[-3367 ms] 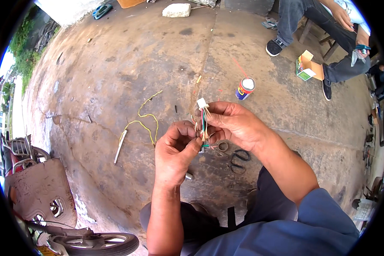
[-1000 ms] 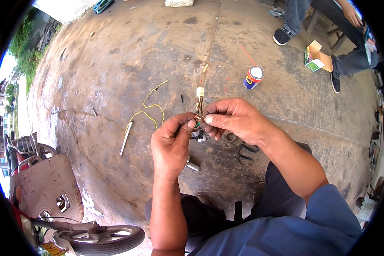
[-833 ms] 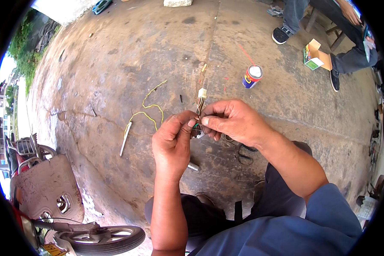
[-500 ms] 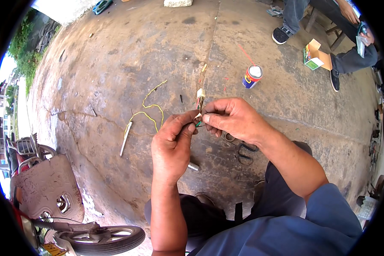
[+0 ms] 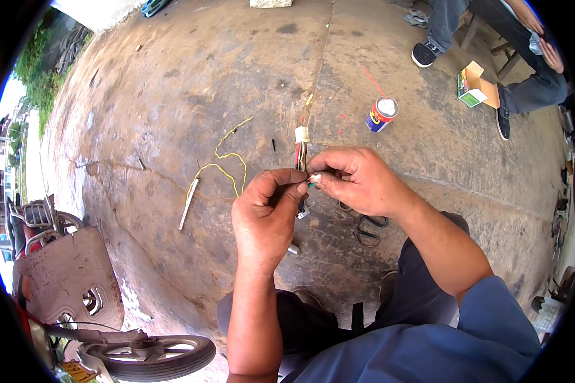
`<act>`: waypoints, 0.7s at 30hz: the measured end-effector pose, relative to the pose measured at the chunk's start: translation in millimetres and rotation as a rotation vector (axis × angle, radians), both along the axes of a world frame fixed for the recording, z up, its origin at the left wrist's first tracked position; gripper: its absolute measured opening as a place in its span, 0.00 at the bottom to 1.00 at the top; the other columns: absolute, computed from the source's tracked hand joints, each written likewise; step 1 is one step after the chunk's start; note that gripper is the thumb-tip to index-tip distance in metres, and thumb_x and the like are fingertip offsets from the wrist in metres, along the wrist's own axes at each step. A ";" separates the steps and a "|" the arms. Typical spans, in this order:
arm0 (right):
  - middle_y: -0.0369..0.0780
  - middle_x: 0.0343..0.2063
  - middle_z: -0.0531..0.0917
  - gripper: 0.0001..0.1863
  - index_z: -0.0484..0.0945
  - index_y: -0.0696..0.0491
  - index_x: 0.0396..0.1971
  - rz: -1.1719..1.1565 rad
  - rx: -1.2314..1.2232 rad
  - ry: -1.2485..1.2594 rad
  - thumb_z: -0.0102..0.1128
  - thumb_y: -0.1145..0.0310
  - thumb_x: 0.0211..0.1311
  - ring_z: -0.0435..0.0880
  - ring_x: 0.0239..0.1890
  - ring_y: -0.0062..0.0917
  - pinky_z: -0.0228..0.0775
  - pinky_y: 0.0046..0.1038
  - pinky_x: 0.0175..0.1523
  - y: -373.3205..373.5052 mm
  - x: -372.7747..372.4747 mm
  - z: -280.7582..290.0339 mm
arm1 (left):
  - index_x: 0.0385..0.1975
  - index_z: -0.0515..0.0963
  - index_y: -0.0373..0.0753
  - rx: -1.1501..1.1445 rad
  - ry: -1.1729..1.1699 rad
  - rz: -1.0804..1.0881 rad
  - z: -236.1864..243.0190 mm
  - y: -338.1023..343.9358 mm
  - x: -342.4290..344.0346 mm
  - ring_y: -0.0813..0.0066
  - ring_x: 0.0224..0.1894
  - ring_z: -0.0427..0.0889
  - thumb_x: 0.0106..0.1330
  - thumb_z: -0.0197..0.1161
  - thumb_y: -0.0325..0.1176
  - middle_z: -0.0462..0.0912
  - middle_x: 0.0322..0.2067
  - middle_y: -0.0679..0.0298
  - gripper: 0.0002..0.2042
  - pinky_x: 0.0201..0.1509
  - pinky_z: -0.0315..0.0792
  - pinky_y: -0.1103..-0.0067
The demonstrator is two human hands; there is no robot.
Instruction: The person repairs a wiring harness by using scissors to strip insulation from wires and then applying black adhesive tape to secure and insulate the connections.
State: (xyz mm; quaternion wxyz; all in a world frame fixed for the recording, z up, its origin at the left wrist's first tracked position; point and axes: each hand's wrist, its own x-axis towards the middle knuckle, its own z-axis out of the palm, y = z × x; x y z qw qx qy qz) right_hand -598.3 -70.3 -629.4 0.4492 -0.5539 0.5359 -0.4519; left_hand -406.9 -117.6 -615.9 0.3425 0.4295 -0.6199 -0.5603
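Note:
A white plug connector (image 5: 301, 135) with several coloured wires (image 5: 301, 155) stands out beyond my fingertips, over the concrete floor. My left hand (image 5: 260, 216) is closed, pinching wires from this bundle between thumb and forefinger. Close against it, my right hand (image 5: 359, 183) pinches the pale, bare-looking end of a wire, its thumb and forefinger pressed together. A bit of green (image 5: 312, 185) shows between the two thumbs. Below my left fingertips hangs a small white piece (image 5: 305, 208), partly hidden. Exactly how the wire ends meet is covered by my fingers.
A loose yellow wire (image 5: 225, 155) and a silver rod-like tool (image 5: 188, 204) lie left. Black-handled scissors (image 5: 369, 231) lie near my right knee. Beyond stand a blue-and-red spray can (image 5: 381, 115) and an opened box (image 5: 478, 87), beside a seated person. A motorcycle wheel (image 5: 156, 360) is lower left.
My hands have shifted slightly right, fingertips still together. More of the connector and its wires shows, and the small white piece has come into sight beneath my left fingers.

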 end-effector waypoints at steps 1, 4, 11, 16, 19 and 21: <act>0.42 0.30 0.85 0.10 0.83 0.58 0.43 -0.002 -0.066 0.062 0.64 0.73 0.64 0.83 0.32 0.25 0.74 0.28 0.39 0.1 -0.7 2.4 | 0.40 0.83 0.30 0.001 -0.001 0.002 1.9 -0.2 0.3 0.83 0.31 0.81 0.67 0.67 0.18 0.86 0.34 0.64 0.04 0.30 0.74 0.85; 0.44 0.30 0.84 0.08 0.83 0.58 0.41 -0.003 -0.168 0.144 0.65 0.73 0.62 0.84 0.32 0.31 0.75 0.31 0.38 -0.2 1.0 2.4 | 0.40 0.83 0.31 0.069 0.014 0.008 6.3 -1.6 1.3 0.84 0.30 0.81 0.66 0.68 0.19 0.87 0.32 0.64 0.05 0.30 0.73 0.85; 0.43 0.29 0.83 0.07 0.82 0.57 0.38 0.007 -0.220 0.246 0.65 0.74 0.61 0.83 0.31 0.35 0.74 0.33 0.36 0.6 2.6 8.1 | 0.39 0.84 0.31 0.133 -0.014 0.018 9.0 -1.1 1.5 0.85 0.33 0.82 0.65 0.71 0.22 0.87 0.31 0.67 0.05 0.39 0.77 0.84; 0.43 0.29 0.83 0.06 0.82 0.57 0.38 0.074 -0.209 0.235 0.65 0.73 0.63 0.83 0.30 0.35 0.74 0.33 0.36 1.6 0.4 14.4 | 0.39 0.84 0.31 0.185 -0.082 0.030 10.0 -0.8 0.9 0.86 0.31 0.80 0.66 0.70 0.22 0.86 0.29 0.68 0.05 0.34 0.75 0.84; 0.43 0.30 0.83 0.06 0.83 0.56 0.38 0.109 -0.215 0.239 0.65 0.71 0.64 0.83 0.30 0.34 0.74 0.33 0.37 -1.7 -5.6 5.9 | 0.37 0.83 0.30 0.146 -0.042 0.008 9.4 1.3 -1.5 0.84 0.28 0.81 0.65 0.71 0.22 0.86 0.30 0.65 0.05 0.27 0.73 0.86; 0.42 0.30 0.83 0.06 0.83 0.56 0.38 0.105 -0.255 0.259 0.65 0.70 0.65 0.83 0.30 0.32 0.74 0.32 0.38 -0.7 -7.4 0.4 | 0.38 0.82 0.31 0.039 -0.129 -0.021 7.9 2.4 -3.6 0.85 0.27 0.80 0.65 0.71 0.22 0.85 0.28 0.67 0.06 0.28 0.73 0.86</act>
